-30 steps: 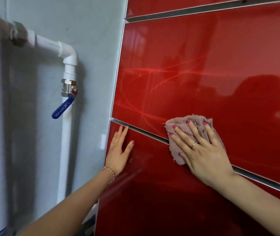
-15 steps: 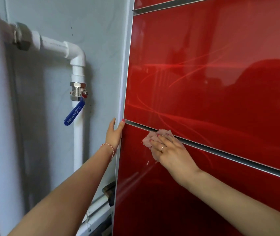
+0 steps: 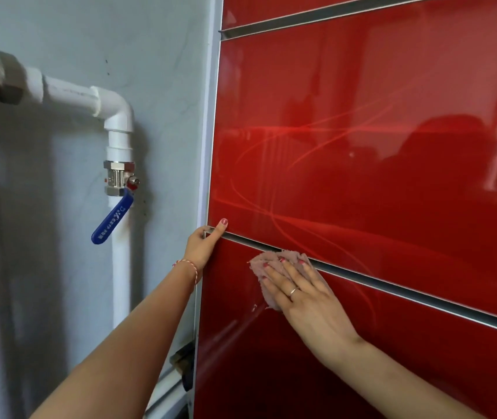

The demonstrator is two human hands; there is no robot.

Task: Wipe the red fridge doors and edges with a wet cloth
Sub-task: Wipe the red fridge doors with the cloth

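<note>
White pipe (image 3: 120, 267) with a blue-handled valve (image 3: 112, 220) runs down the grey wall at left. The left hand (image 3: 203, 246) grips the red fridge door (image 3: 362, 131) edge, thumb hooked over the metal seam. The right hand (image 3: 301, 293), fingers spread flat, presses the pink cloth (image 3: 259, 267) against the lower door (image 3: 271, 373), just below the seam.
</note>
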